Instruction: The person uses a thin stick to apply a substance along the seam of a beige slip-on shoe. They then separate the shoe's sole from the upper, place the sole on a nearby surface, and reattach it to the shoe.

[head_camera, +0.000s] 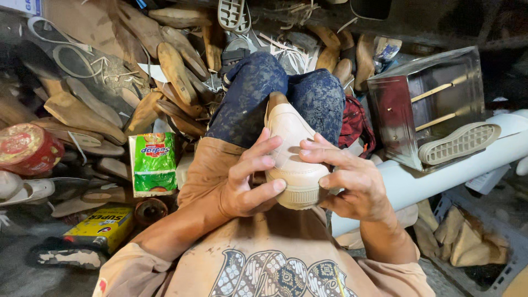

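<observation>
Both hands clasp a cream shoe (293, 159) propped toe-up between the person's knees, the left hand (245, 184) curling its fingers over the side and sole edge, the right hand (352, 184) pinching the rim of the sole opposite. To my eye the sole could slide off line if one thumb presses harder than the other, or the shoe could slip down between the knees. Around them the floor is crowded with wooden lasts (176, 71), a green packet (153, 164), a red tin (27, 148) and a metal box (426, 104) beside a white pipe (440, 173).
</observation>
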